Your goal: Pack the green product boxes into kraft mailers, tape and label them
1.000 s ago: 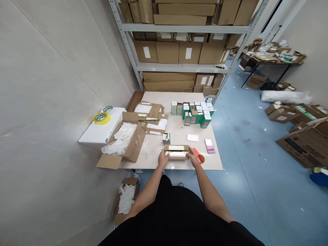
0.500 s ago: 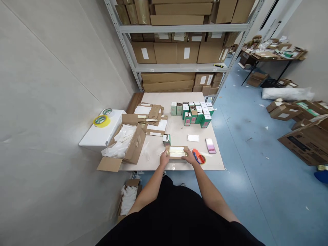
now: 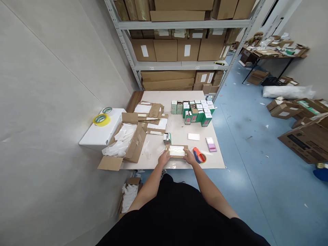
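Note:
A small cardboard box [image 3: 176,151] with a pale, shiny strip along its top lies at the table's front edge. My left hand [image 3: 164,157] grips its left end, and my right hand [image 3: 189,157] is closed on its right end. Just right of my right hand lies an orange and blue tape dispenser [image 3: 199,154]. Behind the box stands a small green and white carton [image 3: 167,138]. A white card [image 3: 193,136] lies farther back, and a short row of pink and white pieces [image 3: 211,145] sits to the right.
Several green and white cartons [image 3: 194,112] stand at the table's back right. Flattened cardboard [image 3: 155,111] is stacked at the back left. An open carton [image 3: 137,145] holds white packing material. Yellow tape [image 3: 101,120] rests on a white cabinet [image 3: 94,138]. A loaded shelf [image 3: 179,65] rises behind.
Both hands still hold the cardboard box, which has tilted slightly so its front side shows less. The whole view has shifted a little.

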Demonstrator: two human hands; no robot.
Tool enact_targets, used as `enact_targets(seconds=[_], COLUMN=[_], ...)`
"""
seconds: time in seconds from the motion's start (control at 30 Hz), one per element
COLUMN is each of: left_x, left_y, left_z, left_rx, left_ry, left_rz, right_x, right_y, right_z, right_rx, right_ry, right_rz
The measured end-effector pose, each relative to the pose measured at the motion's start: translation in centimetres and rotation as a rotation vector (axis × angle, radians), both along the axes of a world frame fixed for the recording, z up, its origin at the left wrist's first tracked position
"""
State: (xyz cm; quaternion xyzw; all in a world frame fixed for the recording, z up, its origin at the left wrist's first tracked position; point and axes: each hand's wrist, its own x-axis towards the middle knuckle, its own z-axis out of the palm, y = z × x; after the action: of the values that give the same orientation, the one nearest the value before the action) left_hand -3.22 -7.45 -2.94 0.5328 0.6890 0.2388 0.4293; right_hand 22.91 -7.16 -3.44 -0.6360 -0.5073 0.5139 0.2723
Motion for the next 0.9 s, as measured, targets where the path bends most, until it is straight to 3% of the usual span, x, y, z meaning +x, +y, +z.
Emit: enact_targets(seconds=[0.2, 0.3, 0.43, 0.67, 0.9], left_x=[0.3, 0.7, 1.1, 1.0, 1.1], left_y=[-0.2, -0.4, -0.6, 0.0, 0.8], left_z=[0.0, 0.5, 1.4, 2.2, 2.3], left_rx=[0.033, 0.028, -0.050, -0.096, -0.162], left_ry=[0.054, 0.131, 0.384, 0.603, 0.606], left_rz=[0.000, -0.080, -0.218, -0.396, -0.394], right_x=[-0.8, -1.0, -0.5, 2.6, 7.0], right_y=[-0.9, -1.1, -0.9, 0.6, 0.1], right_z=[-0.1, 0.0, 0.6, 2.0, 1.4], right_rx=[0.022, 0.047, 0.206, 0.422, 0.428], right_ry=[-0.069, -0.118, -0.185, -0.290, -0.309], right_rz=[0.000, -0.031, -0.074, -0.182, -0.374])
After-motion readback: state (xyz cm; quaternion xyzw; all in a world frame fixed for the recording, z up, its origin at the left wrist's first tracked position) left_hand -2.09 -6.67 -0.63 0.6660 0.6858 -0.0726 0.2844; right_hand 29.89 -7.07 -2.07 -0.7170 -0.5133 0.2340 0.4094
